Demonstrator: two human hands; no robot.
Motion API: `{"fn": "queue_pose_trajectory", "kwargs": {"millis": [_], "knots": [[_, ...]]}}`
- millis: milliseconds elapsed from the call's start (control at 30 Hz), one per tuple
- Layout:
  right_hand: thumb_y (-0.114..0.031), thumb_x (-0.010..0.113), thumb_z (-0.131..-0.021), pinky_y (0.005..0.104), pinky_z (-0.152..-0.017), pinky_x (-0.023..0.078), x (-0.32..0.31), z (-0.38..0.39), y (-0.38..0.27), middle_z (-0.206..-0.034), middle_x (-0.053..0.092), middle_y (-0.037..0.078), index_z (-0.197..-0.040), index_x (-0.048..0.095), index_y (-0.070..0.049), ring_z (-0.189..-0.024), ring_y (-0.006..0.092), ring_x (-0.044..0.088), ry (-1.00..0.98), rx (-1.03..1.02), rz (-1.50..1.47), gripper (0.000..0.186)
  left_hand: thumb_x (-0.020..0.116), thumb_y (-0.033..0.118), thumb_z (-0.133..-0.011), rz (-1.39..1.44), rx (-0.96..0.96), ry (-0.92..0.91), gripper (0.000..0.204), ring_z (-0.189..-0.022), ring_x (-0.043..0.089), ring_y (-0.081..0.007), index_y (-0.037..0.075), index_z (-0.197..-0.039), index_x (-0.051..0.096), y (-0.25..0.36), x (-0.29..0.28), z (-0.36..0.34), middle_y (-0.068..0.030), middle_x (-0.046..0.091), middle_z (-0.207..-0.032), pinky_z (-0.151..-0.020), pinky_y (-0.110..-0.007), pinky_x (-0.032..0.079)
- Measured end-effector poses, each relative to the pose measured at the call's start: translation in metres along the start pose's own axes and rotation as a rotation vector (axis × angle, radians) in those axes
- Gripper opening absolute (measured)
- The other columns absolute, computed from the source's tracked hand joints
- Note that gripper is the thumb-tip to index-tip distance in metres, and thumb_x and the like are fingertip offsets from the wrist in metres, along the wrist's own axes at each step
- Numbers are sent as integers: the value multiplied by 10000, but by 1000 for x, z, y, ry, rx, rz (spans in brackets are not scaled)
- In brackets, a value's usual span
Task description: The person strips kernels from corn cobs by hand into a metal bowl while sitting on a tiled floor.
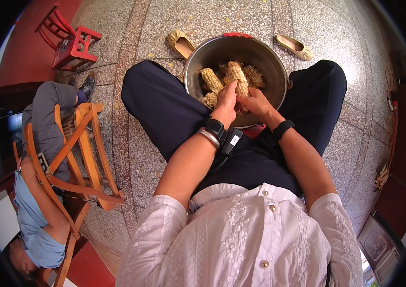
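Note:
Between my knees stands a deep round metal pot with several ears of dried yellow corn in it. I hold one corn cob tilted upward over the others, its lower end between both hands. My left hand is closed on its left side, the thumb lying along the kernels. From the right, my right hand grips the same cob low down, with its fingertips partly hidden. Another corn cob leans left of it, and a rougher one lies to the right.
Two beige flat shoes, one left and one right, lie beyond the pot on the speckled floor. A red chair stands at the far left. Nearer on the left, a person in a light blue shirt sits in a wooden chair.

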State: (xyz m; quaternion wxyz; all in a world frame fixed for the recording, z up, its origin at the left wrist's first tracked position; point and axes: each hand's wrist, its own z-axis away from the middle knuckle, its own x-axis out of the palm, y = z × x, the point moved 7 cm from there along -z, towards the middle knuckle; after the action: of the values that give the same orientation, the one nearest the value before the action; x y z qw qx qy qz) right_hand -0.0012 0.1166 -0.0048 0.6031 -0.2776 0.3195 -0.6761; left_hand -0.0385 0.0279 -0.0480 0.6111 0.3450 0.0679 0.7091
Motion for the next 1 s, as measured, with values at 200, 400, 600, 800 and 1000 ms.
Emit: {"fn": "queue_pose_trajectory", "kwargs": {"millis": [200,400,600,800,1000], "knots": [[-261,631,-826,260,-551,433,1,-1,2,-750,570,41,-878,575,9,-630,107,531,-4,-26,-12,280,515,314,-901,-5,-4,13,322,-837,566,-181,35,-1045,586,0,-1,0,-68,591,-935,-713,-339,476],[-215,649,-785,272,-584,457,-1,-4,5,-804,607,80,-959,595,44,-673,130,563,-5,-1,-14,317,515,315,-901,7,-2,1,320,-843,565,-182,33,-1037,586,0,0,0,-69,592,-936,-722,-335,473],[-221,649,-780,276,-597,457,-1,-4,5,-809,609,83,-962,595,47,-687,131,563,0,-8,-11,328,510,316,-903,-11,-7,9,324,-842,568,-179,31,-1037,588,2,2,4,-71,597,-943,-723,-337,473],[-218,641,-779,289,-615,464,-2,-6,6,-823,618,95,-977,592,56,-704,146,575,11,-12,3,341,508,325,-904,-6,-9,-1,339,-844,571,-182,28,-1046,588,1,1,2,-75,599,-951,-726,-339,475],[-220,637,-781,286,-623,470,-1,-5,5,-828,620,101,-980,591,60,-711,146,581,-2,-9,0,347,507,336,-904,-14,-8,-3,360,-859,574,-188,24,-1065,586,0,1,1,-85,600,-968,-736,-342,478]]}}
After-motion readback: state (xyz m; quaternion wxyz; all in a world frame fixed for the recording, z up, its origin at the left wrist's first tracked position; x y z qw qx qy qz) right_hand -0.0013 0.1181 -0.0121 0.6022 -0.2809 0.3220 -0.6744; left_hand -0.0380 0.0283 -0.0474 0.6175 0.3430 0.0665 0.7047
